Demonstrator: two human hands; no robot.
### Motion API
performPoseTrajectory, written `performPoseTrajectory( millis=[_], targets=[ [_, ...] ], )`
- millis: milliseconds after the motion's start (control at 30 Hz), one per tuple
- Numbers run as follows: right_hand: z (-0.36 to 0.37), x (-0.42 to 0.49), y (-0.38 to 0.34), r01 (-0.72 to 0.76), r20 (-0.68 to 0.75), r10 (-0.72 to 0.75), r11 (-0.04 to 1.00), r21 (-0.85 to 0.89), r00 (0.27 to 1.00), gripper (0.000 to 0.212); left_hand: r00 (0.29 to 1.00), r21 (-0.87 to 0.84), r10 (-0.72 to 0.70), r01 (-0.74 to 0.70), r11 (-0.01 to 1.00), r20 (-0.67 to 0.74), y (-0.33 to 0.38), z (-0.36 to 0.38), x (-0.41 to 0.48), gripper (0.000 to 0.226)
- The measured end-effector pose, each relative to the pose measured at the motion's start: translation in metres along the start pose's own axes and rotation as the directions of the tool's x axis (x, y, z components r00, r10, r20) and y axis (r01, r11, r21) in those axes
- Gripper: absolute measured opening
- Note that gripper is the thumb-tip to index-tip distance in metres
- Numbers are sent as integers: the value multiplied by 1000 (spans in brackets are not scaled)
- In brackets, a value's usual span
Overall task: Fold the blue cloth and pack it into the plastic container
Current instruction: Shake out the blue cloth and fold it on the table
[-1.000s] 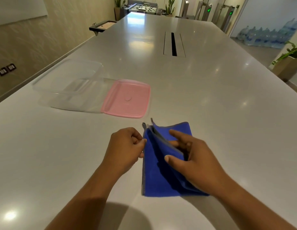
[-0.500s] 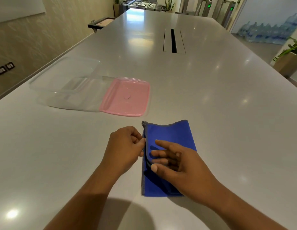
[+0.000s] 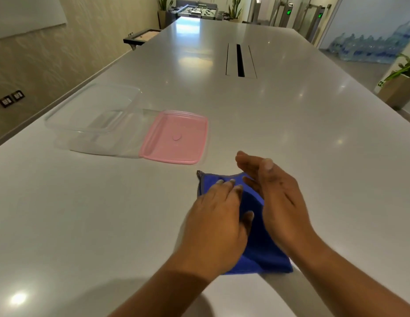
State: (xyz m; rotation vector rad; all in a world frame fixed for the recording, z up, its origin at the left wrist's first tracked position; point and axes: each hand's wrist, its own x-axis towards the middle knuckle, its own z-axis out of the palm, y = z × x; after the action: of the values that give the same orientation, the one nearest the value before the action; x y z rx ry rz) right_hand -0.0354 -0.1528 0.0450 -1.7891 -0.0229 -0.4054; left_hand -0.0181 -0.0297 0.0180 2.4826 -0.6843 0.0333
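**Folded cloth under the left palm, container off to the far left**

Nearest the camera, the blue microfibre cloth (image 3: 256, 252) lies folded on the grey table (image 3: 314, 156), its long axis running away from the person, near edge toward the body and stitched far corner pointing up the table. The left hand (image 3: 219, 221) rests flat on the cloth's left half, fingers extended and together, gripping nothing. The right hand (image 3: 276, 195) stands on its edge just above the cloth's right side, fingers straight and spread open, empty; whether its heel touches the fabric cannot be told.

Beyond the cloth's far corner and a little left lies the pink lid (image 3: 175, 138), apart from the cloth. Touching the lid's left side sits the clear plastic container (image 3: 94, 115), open and empty.

The container lies forward and left of both hands, so the left hand is nearer to it; the cloth likely needs another fold or a lift across the lid.
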Motion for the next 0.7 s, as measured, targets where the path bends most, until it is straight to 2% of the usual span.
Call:
performPoseTrajectory(
  millis=[100, 167, 267, 467, 700],
  targets=[
    [10, -7, 10, -39, 148, 52, 996, -85, 988, 43, 989, 164, -37, 13, 986, 145, -14, 16, -4, 75],
    [12, -12, 23, -12, 286, 92, 963, -269, 954, 40, 984, 231, -23, -18, 973, 175, -22, 18, -8, 77],
    [13, -17, 40, 185, 396, 106, 756, -628, 912, 62, 980, 304, -20, -43, 952, 200, -24, 17, -10, 74],
    [13, -15, 38, 192, 379, 185, 618, -762, 907, 76, 986, 251, -46, 5, 968, 159, -21, 15, -12, 76],
    [-1, -5, 47, 169, 332, 226, 532, -830, 916, 95, 994, 202, -47, 27, 979, 98, -24, 19, -13, 78]
  ],
)
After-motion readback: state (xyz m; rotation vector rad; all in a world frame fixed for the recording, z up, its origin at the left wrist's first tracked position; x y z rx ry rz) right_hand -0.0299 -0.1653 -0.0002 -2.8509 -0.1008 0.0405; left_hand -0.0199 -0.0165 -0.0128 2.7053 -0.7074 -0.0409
